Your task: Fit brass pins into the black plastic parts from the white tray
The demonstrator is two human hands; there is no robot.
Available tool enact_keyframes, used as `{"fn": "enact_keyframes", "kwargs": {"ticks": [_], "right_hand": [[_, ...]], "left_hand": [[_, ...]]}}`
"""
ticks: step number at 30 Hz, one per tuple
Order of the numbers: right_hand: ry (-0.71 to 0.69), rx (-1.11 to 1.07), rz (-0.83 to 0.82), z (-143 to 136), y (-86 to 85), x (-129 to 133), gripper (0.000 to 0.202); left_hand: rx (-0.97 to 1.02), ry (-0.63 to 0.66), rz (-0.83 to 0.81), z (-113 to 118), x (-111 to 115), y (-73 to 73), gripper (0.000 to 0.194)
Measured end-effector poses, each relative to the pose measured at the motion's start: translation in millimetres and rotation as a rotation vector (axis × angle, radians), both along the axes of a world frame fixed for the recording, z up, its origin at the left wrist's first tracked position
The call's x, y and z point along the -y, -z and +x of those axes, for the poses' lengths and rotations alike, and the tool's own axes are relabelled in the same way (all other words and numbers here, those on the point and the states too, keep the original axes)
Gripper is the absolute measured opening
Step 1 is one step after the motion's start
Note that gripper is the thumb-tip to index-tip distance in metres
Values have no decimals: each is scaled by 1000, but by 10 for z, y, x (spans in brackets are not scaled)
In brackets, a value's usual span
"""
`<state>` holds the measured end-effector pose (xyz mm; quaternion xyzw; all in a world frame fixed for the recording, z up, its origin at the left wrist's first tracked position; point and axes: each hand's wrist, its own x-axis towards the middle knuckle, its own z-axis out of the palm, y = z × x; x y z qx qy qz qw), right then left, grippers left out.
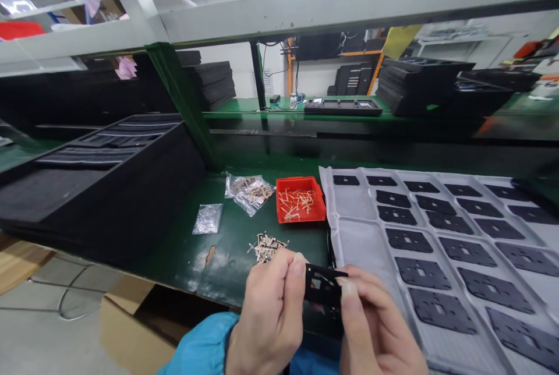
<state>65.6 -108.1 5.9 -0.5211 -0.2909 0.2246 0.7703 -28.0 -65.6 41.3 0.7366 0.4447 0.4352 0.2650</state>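
Note:
Between my two hands is a flat black plate (321, 286) with small cutouts, held above the bench's front edge. My left hand (275, 305) pinches its left end, thumb on top. At the plate's right end, the thumb and fingers of my right hand (371, 317) are pressed together; whether a small part is also between them cannot be made out. Just beyond my left hand lies a loose pile of small metallic and tan parts (267, 246). A red bin (301, 200) behind it holds similar thin pieces. More black plates (421, 273) lie in a grey tray (353, 247) at the right.
Plastic bags of small parts (252, 191) and a clear bag (208, 219) lie on the green bench (183, 258). A large black box (109, 188) stands left. A green post (181, 101) and a grey beam (305, 8) cross in front. Below is a cardboard box (131, 328).

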Motion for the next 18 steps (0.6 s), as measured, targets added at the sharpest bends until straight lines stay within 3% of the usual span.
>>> {"fn": "enact_keyframes", "kwargs": {"ticks": [2,9,12,14,16,18], "right_hand": [[7,-15,16,6,9,17,2],[-61,-72,-43,38,67,-30,36],[-134,-54,-14,162,166,-103,29],[-219,-47,24,256,229,-127,21],[-274,-85,26,292,245,-111,17],[-221,-130,-22,248,195,-58,18]], "left_hand": [[-18,-16,14,-10,-9,5,36],[-117,46,253,-41,-10,3,27],[-154,6,275,-48,9,-15,26],[-91,-17,201,-44,18,-31,28],[43,-39,22,-31,24,-45,33],[186,-66,-168,-15,30,-56,39]]}}
